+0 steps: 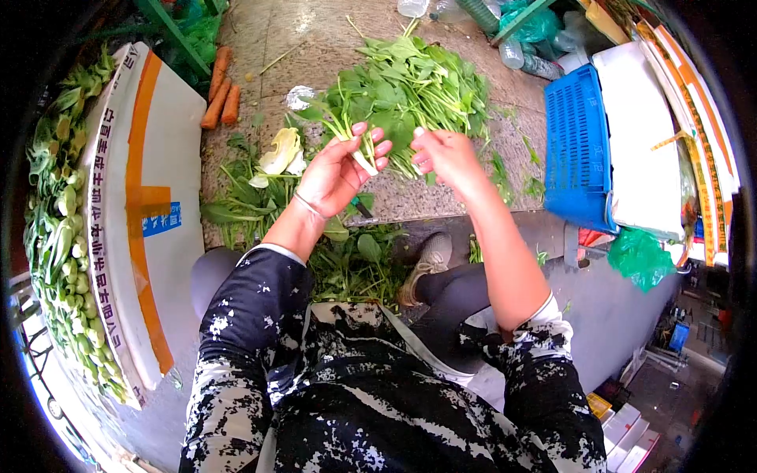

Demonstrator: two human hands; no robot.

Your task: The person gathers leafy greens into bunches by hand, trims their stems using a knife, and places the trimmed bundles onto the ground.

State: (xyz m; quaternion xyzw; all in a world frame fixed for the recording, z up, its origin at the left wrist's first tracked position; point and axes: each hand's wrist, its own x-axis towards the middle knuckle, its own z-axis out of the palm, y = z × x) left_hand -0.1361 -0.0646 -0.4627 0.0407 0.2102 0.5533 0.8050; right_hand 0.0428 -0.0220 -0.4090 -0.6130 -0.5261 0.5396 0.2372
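Note:
My left hand (335,175) is palm up with its fingers curled around a few leafy green stems (364,160), their pale cut ends toward me. To its right, my right hand (451,162) has its thumb and fingers pinched together at the near edge of a big pile of leafy greens (418,79). What that pinch holds, if anything, is hidden. Below the left hand, a dark handle-like object (360,206) lies at the near edge of the work surface (402,201).
Loose greens and pale yellow cabbage-like leaves (281,151) lie left of the pile, with carrots (219,98) behind. A white foam box (150,205) stands at left. A blue basket (578,146) and a green plastic bag (640,258) are at right. More greens (359,264) lie below the surface.

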